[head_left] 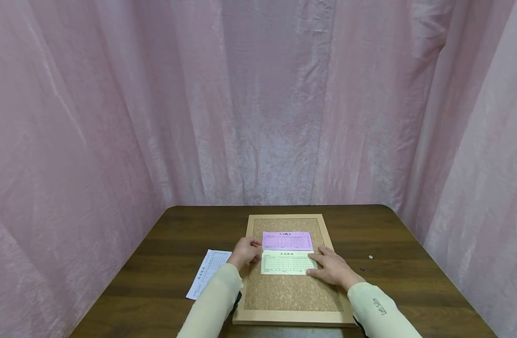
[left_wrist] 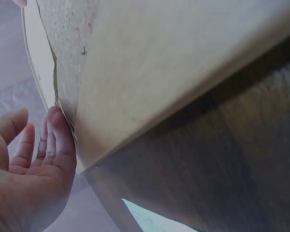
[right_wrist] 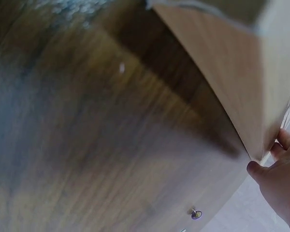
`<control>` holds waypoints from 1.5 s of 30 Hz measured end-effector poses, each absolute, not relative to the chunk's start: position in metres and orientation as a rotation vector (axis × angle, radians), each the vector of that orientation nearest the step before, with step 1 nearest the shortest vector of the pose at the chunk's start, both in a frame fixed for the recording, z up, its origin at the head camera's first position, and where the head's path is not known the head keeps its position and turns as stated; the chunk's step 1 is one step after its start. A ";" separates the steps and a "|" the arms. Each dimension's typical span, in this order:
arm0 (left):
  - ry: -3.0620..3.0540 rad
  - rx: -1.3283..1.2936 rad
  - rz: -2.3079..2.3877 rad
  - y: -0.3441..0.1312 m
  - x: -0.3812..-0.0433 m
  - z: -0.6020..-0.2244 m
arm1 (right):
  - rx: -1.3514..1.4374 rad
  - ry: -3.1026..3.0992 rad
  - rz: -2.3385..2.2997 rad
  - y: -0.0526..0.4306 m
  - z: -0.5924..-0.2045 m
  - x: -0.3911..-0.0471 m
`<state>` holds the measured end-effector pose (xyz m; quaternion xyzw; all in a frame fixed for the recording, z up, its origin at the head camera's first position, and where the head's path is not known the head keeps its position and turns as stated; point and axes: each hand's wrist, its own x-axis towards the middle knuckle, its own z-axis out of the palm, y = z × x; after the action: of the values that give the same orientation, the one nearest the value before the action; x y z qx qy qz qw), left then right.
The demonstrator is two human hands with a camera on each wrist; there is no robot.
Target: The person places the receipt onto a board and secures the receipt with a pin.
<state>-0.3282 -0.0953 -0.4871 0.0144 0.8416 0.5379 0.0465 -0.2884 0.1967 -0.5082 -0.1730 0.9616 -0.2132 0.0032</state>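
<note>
A cork board (head_left: 292, 295) in a pale wooden frame lies flat on the table. On it rest two printed form slips, a purple one (head_left: 287, 241) above and a pale green one (head_left: 284, 264) directly below, their edges meeting. My left hand (head_left: 247, 251) is at the green slip's left edge, fingers loosely bent with the fingertips against the board; in the left wrist view the thumb (left_wrist: 12, 124) stands apart from them. My right hand (head_left: 332, 267) rests with spread fingers on the green slip's right edge and the frame beside it.
Left of the board lies a white printed slip (head_left: 205, 274), partly hidden by the left forearm. To the right, a small pale disc (head_left: 370, 257) and a purple thumbtack (head_left: 362, 269) sit on the dark wood table (head_left: 393, 286). Pink curtains (head_left: 275, 117) surround the table.
</note>
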 end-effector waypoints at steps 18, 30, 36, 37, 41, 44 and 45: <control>2.702 0.200 1.489 -0.106 -0.328 -0.478 | -0.517 2.984 -0.688 0.196 -0.505 -0.287; 2.672 0.296 1.371 -0.107 -0.323 -0.484 | -0.530 2.984 -0.687 0.196 -0.504 -0.286; 2.626 0.417 1.364 -0.108 -0.319 -0.488 | -0.523 2.983 -0.686 0.197 -0.504 -0.286; 2.627 0.445 1.358 -0.109 -0.318 -0.489 | -0.523 2.982 -0.685 0.197 -0.505 -0.286; 2.682 0.491 1.282 -0.110 -0.316 -0.493 | -0.527 2.982 -0.693 0.197 -0.505 -0.287; 2.725 0.466 1.219 -0.111 -0.314 -0.496 | -0.529 2.981 -0.699 0.197 -0.505 -0.286; 2.741 0.452 1.193 -0.111 -0.313 -0.497 | -0.528 2.980 -0.699 0.196 -0.505 -0.286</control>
<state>-0.3133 -0.1107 -0.4970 0.1492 0.9051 0.3939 0.0590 -0.2863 0.1965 -0.5051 -0.1698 0.9593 -0.2250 0.0176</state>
